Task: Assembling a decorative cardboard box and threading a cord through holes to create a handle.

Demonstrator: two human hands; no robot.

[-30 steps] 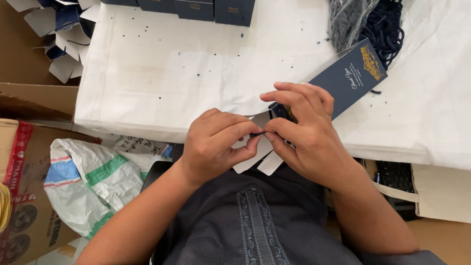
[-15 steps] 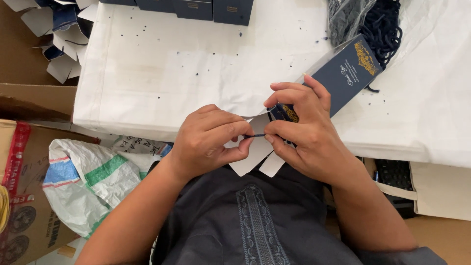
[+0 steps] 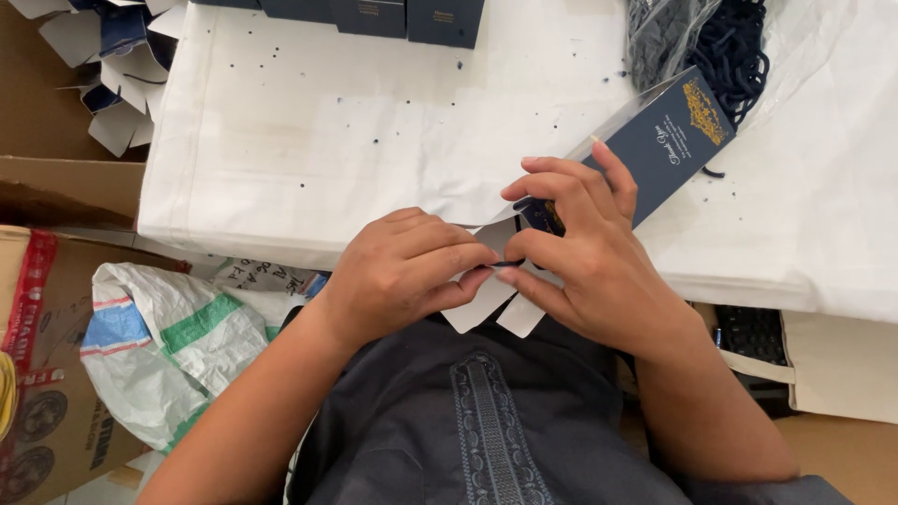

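A dark blue cardboard box (image 3: 666, 148) with gold print lies tilted across the near edge of the white-covered table (image 3: 374, 140). Its white inner flaps (image 3: 477, 304) hang open toward me. My right hand (image 3: 585, 257) grips the box's near end, fingers curled over the top. My left hand (image 3: 402, 271) pinches a thin dark cord (image 3: 510, 264) at the box's open end, thumb and forefinger closed right against my right fingertips.
A pile of dark blue cord (image 3: 720, 42) lies at the table's far right. More blue boxes (image 3: 374, 14) line the far edge. Unfolded box blanks (image 3: 108, 56) sit at the far left. A woven plastic sack (image 3: 159, 346) and a cardboard carton (image 3: 37, 374) are on the floor at left.
Both hands and the box have drifted slightly up and right; my left fingers have closed tighter on the cord at the box's end.
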